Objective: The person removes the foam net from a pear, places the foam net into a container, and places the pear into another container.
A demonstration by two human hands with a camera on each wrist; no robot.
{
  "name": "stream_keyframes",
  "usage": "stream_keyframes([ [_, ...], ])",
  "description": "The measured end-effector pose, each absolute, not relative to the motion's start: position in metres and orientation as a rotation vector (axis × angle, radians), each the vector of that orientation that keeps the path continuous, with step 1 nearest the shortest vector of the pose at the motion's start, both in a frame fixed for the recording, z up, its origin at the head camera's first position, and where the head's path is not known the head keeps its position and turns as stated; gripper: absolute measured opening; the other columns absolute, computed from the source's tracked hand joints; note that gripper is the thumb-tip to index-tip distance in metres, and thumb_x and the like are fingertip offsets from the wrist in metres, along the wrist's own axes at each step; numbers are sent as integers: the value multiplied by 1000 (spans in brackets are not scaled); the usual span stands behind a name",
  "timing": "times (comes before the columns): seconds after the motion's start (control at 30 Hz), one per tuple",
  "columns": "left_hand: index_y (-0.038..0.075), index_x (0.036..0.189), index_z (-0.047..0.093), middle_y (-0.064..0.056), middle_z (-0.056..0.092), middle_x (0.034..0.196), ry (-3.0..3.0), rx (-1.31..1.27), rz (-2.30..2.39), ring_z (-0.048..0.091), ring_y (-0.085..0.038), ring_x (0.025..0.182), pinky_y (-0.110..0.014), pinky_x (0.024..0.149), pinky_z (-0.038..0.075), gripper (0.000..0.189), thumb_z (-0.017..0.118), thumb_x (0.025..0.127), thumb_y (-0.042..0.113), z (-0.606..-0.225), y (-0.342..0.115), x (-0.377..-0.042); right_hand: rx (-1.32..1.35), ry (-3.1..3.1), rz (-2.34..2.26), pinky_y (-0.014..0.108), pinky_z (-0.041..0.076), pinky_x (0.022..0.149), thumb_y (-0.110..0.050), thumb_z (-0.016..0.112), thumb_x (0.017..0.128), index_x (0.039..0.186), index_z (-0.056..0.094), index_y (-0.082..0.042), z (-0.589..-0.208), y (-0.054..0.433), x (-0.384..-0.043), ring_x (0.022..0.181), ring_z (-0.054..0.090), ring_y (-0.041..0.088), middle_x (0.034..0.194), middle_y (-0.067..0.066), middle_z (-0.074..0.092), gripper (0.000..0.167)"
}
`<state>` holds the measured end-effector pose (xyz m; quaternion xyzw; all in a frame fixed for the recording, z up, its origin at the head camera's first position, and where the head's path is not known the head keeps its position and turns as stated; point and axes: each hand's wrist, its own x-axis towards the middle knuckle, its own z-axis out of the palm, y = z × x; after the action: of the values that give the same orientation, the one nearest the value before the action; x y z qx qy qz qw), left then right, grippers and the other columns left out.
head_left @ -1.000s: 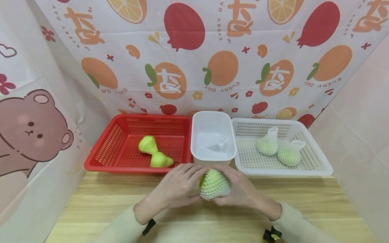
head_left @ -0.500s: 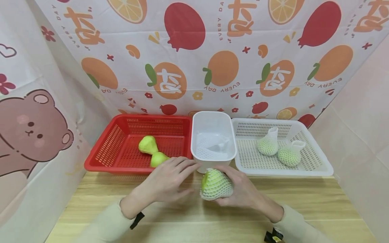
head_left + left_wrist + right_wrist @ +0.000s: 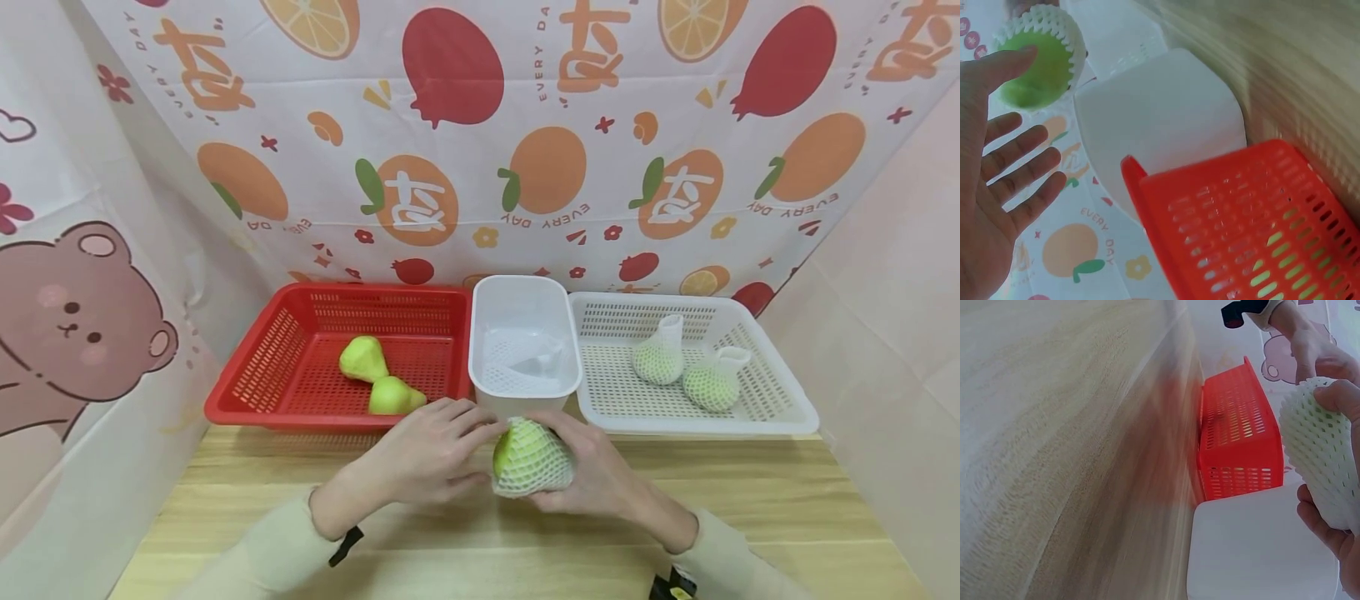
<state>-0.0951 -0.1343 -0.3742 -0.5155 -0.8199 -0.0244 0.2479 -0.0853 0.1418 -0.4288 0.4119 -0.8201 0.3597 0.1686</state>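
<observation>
A green pear in a white foam net sleeve [image 3: 534, 460] is held above the table front, its bare end facing left. My right hand [image 3: 600, 468] grips it from the right, thumb and fingers round the net [image 3: 1319, 453]. Just left of the pear is my left hand [image 3: 427, 452], its fingers extended. In the left wrist view, those fingers [image 3: 1025, 147] are spread, and the thumb overlaps the pear's bare green end [image 3: 1044, 75]; whether it touches cannot be told. Two bare pears [image 3: 363, 360] lie in the red basket [image 3: 217, 408].
Between the baskets stands a deep white bin [image 3: 525, 393] with translucent white material inside. The white basket [image 3: 697, 427] on the right holds two pears in foam nets [image 3: 660, 358]. A printed curtain [image 3: 480, 167] hangs behind, above the wooden table [image 3: 480, 554].
My left hand drew away leftward from the netted pear, then came partway back toward its bare end. My right hand keeps its grip, almost in the same place.
</observation>
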Motion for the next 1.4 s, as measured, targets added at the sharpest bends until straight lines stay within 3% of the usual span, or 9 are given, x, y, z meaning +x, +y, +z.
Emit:
stream_keyframes([
  [0.53,13,132,66,3,73,121,-2274,-1413,-76,69,-16,111,-32,96,60,74,88,74,55,-380,-125,-91,1187,-2337,984,34,64,94,-27,99,62,140,58,-3,-433,141,-84,110,73,19,129,8,71,92],
  [1.0,13,136,65,2,73,122,-2305,-1394,-81,69,-16,110,-32,94,61,79,88,72,53,-383,-122,-90,1210,-2333,982,34,64,95,-27,99,64,143,56,-3,-433,138,-84,112,73,21,132,10,71,94],
  [1.23,13,138,64,2,73,123,-2303,-1384,-95,69,-15,110,-31,95,61,86,88,72,63,-383,-122,-89,1220,-2329,967,32,64,96,-29,99,65,143,56,0,-433,136,-84,111,73,23,131,13,71,94],
  [1.4,14,136,64,3,72,121,-2280,-1367,-111,69,-14,109,-30,94,61,92,87,67,70,-385,-122,-89,1235,-2319,966,33,64,97,-31,100,65,143,56,0,-433,135,-84,112,74,24,132,13,71,94],
])
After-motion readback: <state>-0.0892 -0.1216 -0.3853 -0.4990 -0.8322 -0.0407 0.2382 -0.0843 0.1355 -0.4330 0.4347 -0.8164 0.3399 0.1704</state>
